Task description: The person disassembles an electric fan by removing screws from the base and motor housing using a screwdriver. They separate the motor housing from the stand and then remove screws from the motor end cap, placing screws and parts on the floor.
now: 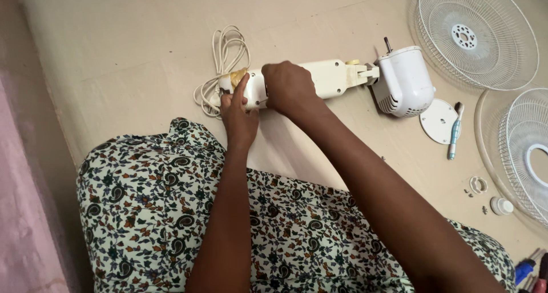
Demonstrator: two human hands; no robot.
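both hands on the white fan stand [319,79] lying on the floor [114,59], left hand [238,113] pinching its cord end, right hand [288,87] clamped over its middle, coiled cord [220,59] beside, motor housing [402,81] at far end, two wire grilles [476,36], round plate [438,120], screwdriver [455,132], small cap [501,206] well apart

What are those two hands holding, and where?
Both grip the white fan stand: the left hand at its cord end, the right hand over its middle.

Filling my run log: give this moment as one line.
left hand: grips fan stand's cord end | right hand: clasps stand from above | motor housing: attached | grilles: off, lying aside
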